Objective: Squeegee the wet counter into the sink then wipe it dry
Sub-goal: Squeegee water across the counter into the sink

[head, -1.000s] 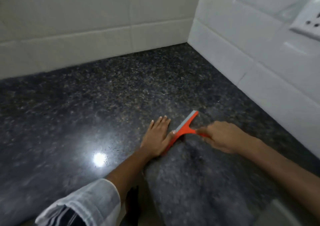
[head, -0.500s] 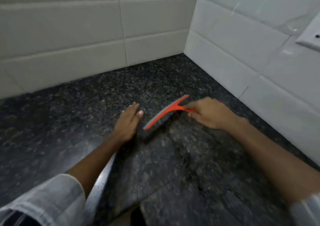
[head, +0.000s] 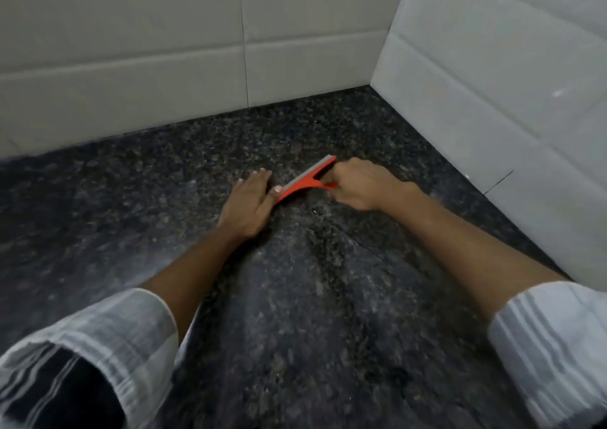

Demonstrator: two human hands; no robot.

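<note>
Two hands are out on the dark speckled surface (head: 328,313), working in the corner where the tiled walls meet. The right hand (head: 361,184) has its grip closed around the handle of the orange squeegee (head: 303,182), fingers curled tight so that only a short red stub of handle pokes out from under them. The squeegee's blade runs on a diagonal, far end up near the right hand's knuckles, near end down and to the left, with a pale grey rubber strip along its upper edge. It sits low against the stone; whether the rubber edge is actually pressed down on it, I cannot tell.

The left hand (head: 251,203) lies flat, palm down, fingers stretched out and together, holding nothing. Its thumb side is right up against the lower end of the blade, touching it or very nearly.

Both forearms reach in from the bottom of the view, each with a white striped sleeve (head: 108,346) pushed up toward the elbow. The back wall (head: 164,51) of large pale tiles runs across the top, and the side wall (head: 509,83) angles in from the right. The stone shows a dull greyish sheen in streaks around and between the arms.
</note>
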